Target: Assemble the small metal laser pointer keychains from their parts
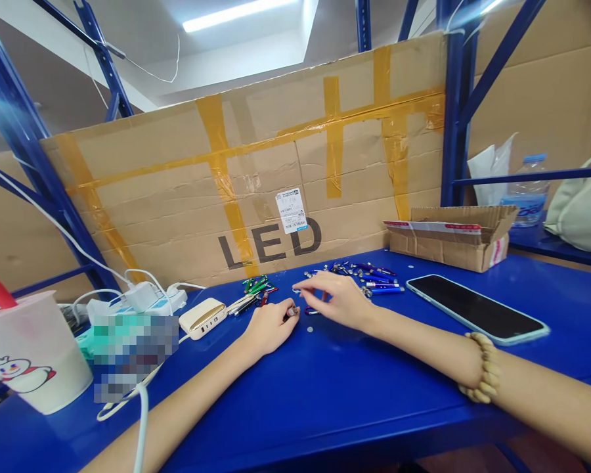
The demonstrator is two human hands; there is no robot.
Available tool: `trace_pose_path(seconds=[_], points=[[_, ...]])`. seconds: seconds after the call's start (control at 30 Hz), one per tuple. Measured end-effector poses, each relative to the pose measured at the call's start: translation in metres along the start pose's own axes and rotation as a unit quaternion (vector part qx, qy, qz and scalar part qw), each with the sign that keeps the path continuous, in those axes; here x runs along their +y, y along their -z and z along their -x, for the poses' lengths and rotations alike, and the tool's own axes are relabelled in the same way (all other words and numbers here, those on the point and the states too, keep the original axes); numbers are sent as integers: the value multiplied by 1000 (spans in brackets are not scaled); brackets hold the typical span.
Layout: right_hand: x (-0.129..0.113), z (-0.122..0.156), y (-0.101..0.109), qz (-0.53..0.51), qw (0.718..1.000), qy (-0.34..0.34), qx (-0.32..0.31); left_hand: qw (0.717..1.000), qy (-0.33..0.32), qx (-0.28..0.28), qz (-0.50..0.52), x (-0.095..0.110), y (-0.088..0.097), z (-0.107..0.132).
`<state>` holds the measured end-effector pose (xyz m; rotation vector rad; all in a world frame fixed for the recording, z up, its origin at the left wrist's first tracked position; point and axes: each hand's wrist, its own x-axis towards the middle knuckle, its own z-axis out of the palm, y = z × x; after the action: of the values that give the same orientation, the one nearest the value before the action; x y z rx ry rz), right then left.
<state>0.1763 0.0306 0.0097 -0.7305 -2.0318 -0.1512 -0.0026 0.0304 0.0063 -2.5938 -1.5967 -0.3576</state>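
My left hand (272, 327) rests on the blue tabletop, its fingers closed around a small dark metallic piece (291, 313) that is mostly hidden. Just to its right, my right hand (342, 297) hovers low with thumb and finger drawn together; a tiny shiny bit shows at the tips, too small to name. Behind the right hand lies a loose pile of shiny blue tube-shaped pieces (383, 288) with silvery small parts. Green metallic pieces (257, 286) are heaped beyond my left hand, with black and red ones beside them.
A phone (477, 309) lies at right, before an open cardboard box (436, 243). At left are a white power bank (203, 318), a power strip (162, 303) with cables, and a drink cup (34, 355). A large cardboard sheet (177, 217) walls the back between blue posts (456, 118).
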Motion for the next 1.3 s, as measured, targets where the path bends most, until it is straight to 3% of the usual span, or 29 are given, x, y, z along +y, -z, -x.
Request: trace_pose_path(seconds=[0.17, 0.27, 0.47, 0.67, 0.9, 1.3], points=[[21, -8, 18, 111, 981, -157, 21, 998, -42, -17, -49, 1, 2, 1], [38, -9, 25, 204, 944, -249, -67, 995, -63, -29, -67, 2, 4, 1], [61, 4, 19, 256, 891, -309, -213, 994, -68, -38, -72, 4, 7, 1], [56, 3, 16, 271, 873, -287, -288, 994, -73, -36, -76, 3, 6, 2], [50, 2, 14, 286, 880, -267, -269, 995, -69, -40, -68, 4, 7, 3], [70, 7, 13, 249, 890, -258, -283, 996, -67, -29, -50, 3, 4, 1]])
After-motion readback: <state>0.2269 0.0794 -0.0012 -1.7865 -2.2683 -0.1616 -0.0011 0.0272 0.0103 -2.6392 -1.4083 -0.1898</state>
